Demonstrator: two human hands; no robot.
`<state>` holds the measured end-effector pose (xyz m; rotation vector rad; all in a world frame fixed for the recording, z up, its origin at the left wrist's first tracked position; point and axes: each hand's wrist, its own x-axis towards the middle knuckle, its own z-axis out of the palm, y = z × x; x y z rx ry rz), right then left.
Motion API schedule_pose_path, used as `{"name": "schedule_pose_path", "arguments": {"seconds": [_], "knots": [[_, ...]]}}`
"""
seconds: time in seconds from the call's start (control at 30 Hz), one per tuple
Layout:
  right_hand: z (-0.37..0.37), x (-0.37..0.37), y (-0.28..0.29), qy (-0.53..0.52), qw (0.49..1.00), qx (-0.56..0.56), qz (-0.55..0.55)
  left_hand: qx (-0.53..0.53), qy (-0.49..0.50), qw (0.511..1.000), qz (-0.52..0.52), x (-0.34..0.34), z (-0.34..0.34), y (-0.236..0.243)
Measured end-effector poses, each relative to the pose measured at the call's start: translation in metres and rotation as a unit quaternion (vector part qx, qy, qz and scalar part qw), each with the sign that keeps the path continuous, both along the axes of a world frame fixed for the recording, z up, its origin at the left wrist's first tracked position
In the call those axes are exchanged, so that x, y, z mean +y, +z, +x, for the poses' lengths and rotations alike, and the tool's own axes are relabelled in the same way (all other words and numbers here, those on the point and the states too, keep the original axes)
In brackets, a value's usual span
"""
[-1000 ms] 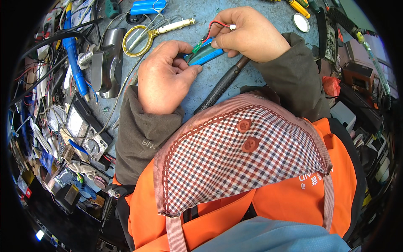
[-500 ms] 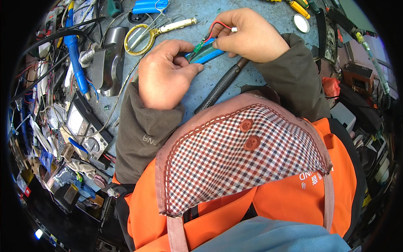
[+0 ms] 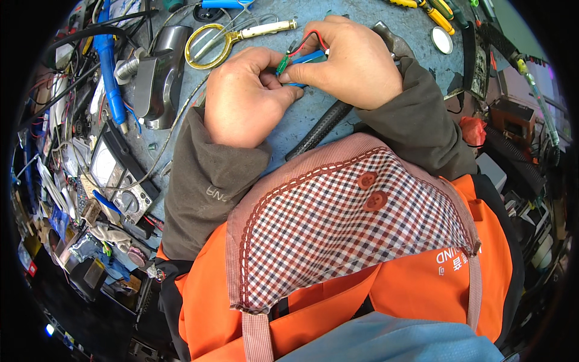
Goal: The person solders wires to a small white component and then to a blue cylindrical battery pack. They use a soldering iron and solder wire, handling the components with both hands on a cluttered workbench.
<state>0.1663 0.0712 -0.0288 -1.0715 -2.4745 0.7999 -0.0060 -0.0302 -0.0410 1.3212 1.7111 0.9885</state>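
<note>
Both hands meet over the blue workbench (image 3: 265,158) around a blue-wrapped battery pack (image 3: 311,57), mostly covered by my fingers. A small green circuit board (image 3: 282,64) with red and black wires (image 3: 313,34) stands up at the pack's near end. My left hand (image 3: 244,99) is closed on that end, thumb and fingers pinching it. From the other side my right hand (image 3: 344,63) grips the pack, its thumb against the board and the wires looping by its index finger. Beneath the right wrist lies a hammer (image 3: 319,125) with a black textured handle.
A gold-rimmed magnifying glass (image 3: 208,47) lies beyond my left hand, near a dark metal device (image 3: 161,84) and a blue tool (image 3: 107,75). At left sits an analog multimeter (image 3: 129,196) among cables and clutter. A white round lid (image 3: 441,40) and yellow-handled tools (image 3: 441,20) are at far right.
My right hand has shifted down and left, its thumb now at the circuit board. More of the battery pack is covered, and the hammer's head has come into sight. The view has shifted slightly.
</note>
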Motion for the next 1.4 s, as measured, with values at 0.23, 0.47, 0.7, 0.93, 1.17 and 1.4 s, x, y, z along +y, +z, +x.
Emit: {"name": "schedule_pose_path", "arguments": {"seconds": [0.23,0.47,0.7,0.93,1.17,1.4], "knots": [[0.001,0.001,0.002,-0.015,0.997,0.004,-0.07,-0.006,0.004,1.0,-0.012,-0.001,0.001,0.003],[0.01,0.011,-0.004,0.022,0.991,0.045,-0.124,0.004,-0.014,1.0,-0.014,-0.001,0.0,0.007],[0.018,0.02,0.005,0.004,0.944,0.058,-0.326,0.028,-0.018,0.999,-0.008,-0.003,0.002,0.006],[0.019,0.023,0.005,0.049,0.961,0.057,-0.264,0.017,-0.015,1.0,-0.015,-0.001,0.001,0.009],[-0.003,-0.001,0.0,0.011,1.0,-0.002,0.027,0.022,0.001,1.0,0.021,0.002,0.002,0.003],[0.002,0.007,0.005,0.025,0.997,-0.009,-0.077,0.004,-0.002,1.0,0.008,0.001,0.002,0.007]]}}
